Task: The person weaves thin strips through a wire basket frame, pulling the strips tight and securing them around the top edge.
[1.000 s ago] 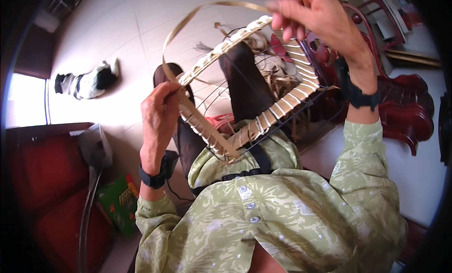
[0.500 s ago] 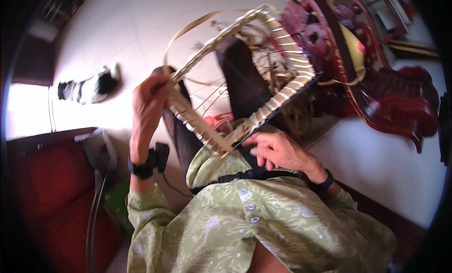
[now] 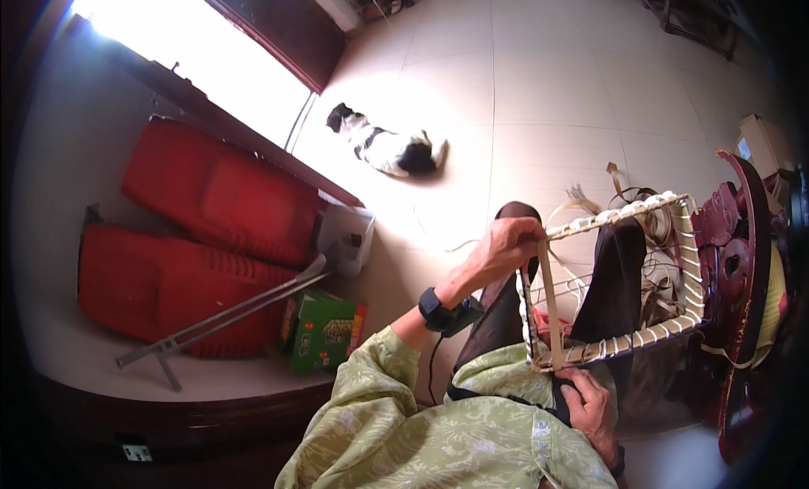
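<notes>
Rectangular frame (image 3: 628, 346), right of centre: flat tan strips bound with spaced white cord, upper side thickly plaited; left hand (image 3: 512, 249) pinching its upper-left corner; right hand (image 3: 592, 411) near its lower-left corner, fingers bent, cannot tell whether gripping; carved glossy dark-red wooden furniture (image 3: 750, 287), right edge; furry black-and-white dog (image 3: 389, 152), upper centre; green box (image 3: 322, 337), lower left

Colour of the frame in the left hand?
The frame is tan, striped with white along its sides; the head view shows it best.
</notes>
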Demonstrator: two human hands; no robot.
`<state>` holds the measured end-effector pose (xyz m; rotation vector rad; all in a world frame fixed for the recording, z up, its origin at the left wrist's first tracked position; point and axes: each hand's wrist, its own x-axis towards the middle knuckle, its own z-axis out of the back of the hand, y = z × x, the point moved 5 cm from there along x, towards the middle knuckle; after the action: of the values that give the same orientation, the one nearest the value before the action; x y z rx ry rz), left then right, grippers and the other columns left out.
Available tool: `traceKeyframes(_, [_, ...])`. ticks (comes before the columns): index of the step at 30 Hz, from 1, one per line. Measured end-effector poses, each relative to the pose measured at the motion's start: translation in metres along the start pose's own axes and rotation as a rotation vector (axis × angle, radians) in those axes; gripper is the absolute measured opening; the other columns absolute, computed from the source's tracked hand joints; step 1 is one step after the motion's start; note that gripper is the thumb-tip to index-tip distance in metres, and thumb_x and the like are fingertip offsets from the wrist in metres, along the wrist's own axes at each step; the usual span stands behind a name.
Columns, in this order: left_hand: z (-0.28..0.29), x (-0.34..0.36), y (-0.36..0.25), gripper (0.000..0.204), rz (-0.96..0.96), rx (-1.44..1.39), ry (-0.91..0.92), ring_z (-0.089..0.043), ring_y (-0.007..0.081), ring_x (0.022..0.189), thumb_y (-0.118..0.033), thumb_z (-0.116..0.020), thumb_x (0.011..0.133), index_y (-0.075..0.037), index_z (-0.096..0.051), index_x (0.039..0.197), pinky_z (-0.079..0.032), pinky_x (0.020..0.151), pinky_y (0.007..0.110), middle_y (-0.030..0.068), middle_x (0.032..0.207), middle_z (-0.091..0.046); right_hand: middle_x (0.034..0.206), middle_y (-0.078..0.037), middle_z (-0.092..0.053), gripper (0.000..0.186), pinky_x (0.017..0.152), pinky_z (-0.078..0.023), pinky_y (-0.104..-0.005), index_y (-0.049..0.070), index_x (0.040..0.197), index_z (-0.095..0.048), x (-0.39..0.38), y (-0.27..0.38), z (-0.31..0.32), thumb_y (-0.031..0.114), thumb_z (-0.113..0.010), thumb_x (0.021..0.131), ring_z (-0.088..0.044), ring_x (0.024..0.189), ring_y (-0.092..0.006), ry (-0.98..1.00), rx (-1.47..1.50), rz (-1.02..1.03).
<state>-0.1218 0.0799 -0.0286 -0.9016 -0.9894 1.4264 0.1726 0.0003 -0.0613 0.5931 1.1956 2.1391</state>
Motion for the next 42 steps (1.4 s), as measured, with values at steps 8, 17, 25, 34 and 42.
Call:
traceKeyframes(8, [0.004, 0.016, -0.007, 0.017, 0.010, 0.200, 0.104, -0.066, 0.0129, 0.061, -0.006, -0.064, 0.091, 0.000, -0.074, 0.104, -0.053, 0.058, 0.029, 0.0078, 0.075, -0.071, 0.093, -0.020, -0.074, 0.068, 0.076, -0.055, -0.0405, 0.004, 0.157, -0.027, 0.016, -0.012, -0.027, 0.003, -0.057, 0.096, -0.073, 0.087, -0.0338, 0.021, 0.221, -0.096])
traceKeyframes(17, [0.001, 0.030, 0.034, 0.026, 0.146, 0.026, 0.308, -0.070, 0.0138, 0.076, 0.002, -0.064, 0.085, -0.003, -0.075, 0.108, -0.059, 0.069, 0.029, 0.0080, 0.090, -0.074, 0.099, -0.019, -0.071, 0.019, 0.078, -0.055, -0.0418, -0.001, 0.111, -0.068, 0.016, -0.006, 0.017, 0.009, -0.064, 0.096, -0.068, 0.092, -0.0393, 0.052, 0.070, -0.159])
traceKeyframes(25, [-0.010, 0.018, 0.010, 0.018, 0.091, -0.271, 0.300, -0.071, 0.0191, 0.077, 0.006, -0.059, 0.091, 0.007, -0.065, 0.108, -0.059, 0.066, 0.028, 0.0142, 0.096, -0.073, 0.086, -0.007, -0.074, 0.027, 0.062, -0.051, -0.0246, -0.002, 0.124, -0.065, 0.077, 0.045, 0.090, 0.013, -0.056, 0.103, -0.065, 0.068, -0.0099, 0.018, 0.378, -0.311])
traceKeyframes(34, [-0.021, 0.023, 0.018, 0.035, 0.055, -0.091, 0.364, -0.069, 0.0141, 0.083, 0.000, -0.067, 0.084, 0.005, -0.061, 0.118, -0.057, 0.071, 0.031, 0.0112, 0.092, -0.073, 0.084, -0.010, -0.068, 0.072, 0.054, -0.055, -0.0280, 0.010, 0.161, -0.019, 0.142, 0.022, 0.021, 0.001, -0.047, 0.095, -0.064, 0.061, -0.0141, 0.319, 0.414, -0.400])
traceKeyframes(42, [-0.005, 0.011, 0.002, 0.048, 0.155, -0.265, 0.373, -0.066, 0.0110, 0.065, 0.003, -0.059, 0.088, 0.000, -0.053, 0.136, -0.053, 0.058, 0.027, 0.0073, 0.083, -0.068, 0.095, -0.006, -0.072, 0.066, 0.061, -0.058, -0.0295, 0.012, 0.156, -0.033, 0.151, 0.008, 0.001, -0.003, -0.050, 0.094, -0.069, 0.073, -0.0136, 0.381, 0.453, -0.441])
